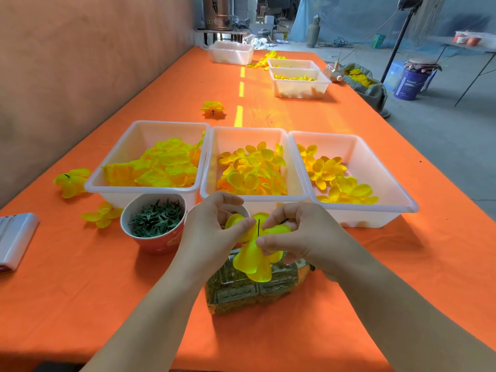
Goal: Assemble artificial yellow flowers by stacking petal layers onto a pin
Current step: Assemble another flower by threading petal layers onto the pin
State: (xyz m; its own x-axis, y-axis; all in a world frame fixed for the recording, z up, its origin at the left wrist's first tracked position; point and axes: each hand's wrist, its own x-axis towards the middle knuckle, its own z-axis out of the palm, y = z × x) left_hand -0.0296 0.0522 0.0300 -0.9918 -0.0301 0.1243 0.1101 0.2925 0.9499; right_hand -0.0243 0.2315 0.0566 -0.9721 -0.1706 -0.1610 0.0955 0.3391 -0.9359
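Both hands are meeting low in the middle of the view, just in front of the person. The left hand is pinching the yellow petal layer on the left side of the pin. The right hand is pinching the same layer on the right side, so neither hand is free. The pin is standing almost upright; its thin dark tip is showing between the fingertips of the two hands, and its lower part is hidden by the petals. It seems to be rising from a clear block that is lying on the orange desk. The petal layer is sitting around the pin, above the block, with its petals drooping toward the person. I judge that the layer is being pushed down along the pin, so the move is following this upright axis, downward. Three white trays are lying beyond the hands: the middle tray is directly ahead, and the right tray is nearer to the right hand.
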